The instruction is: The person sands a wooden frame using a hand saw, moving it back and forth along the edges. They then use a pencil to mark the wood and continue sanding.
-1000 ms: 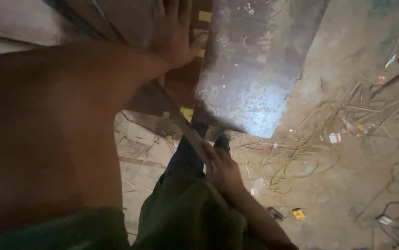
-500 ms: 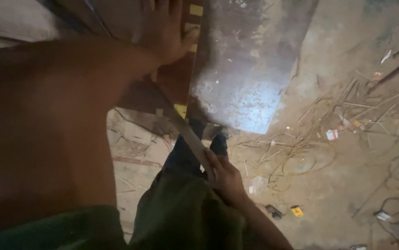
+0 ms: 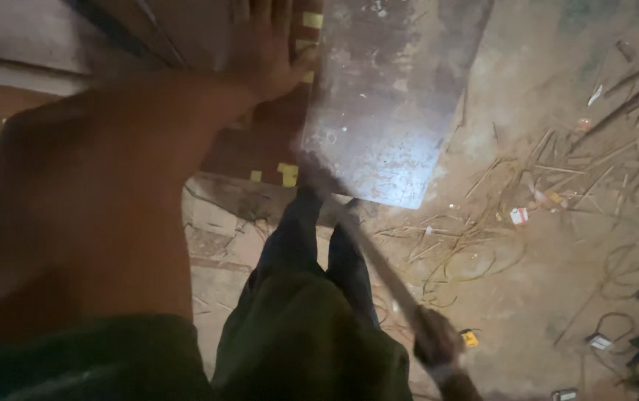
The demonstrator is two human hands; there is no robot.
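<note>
Littered floor; scratched grey panel, saw blade touching.

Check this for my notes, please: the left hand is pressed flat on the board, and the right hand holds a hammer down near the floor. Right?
Not quite. The head view shows the right hand gripping a long thin blade, seemingly a saw, not a hammer. The left hand does lie flat by the board.

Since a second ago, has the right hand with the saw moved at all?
Yes. The right hand has drawn back from the grey board's near edge toward the person, pulling the saw blade with it.
</note>
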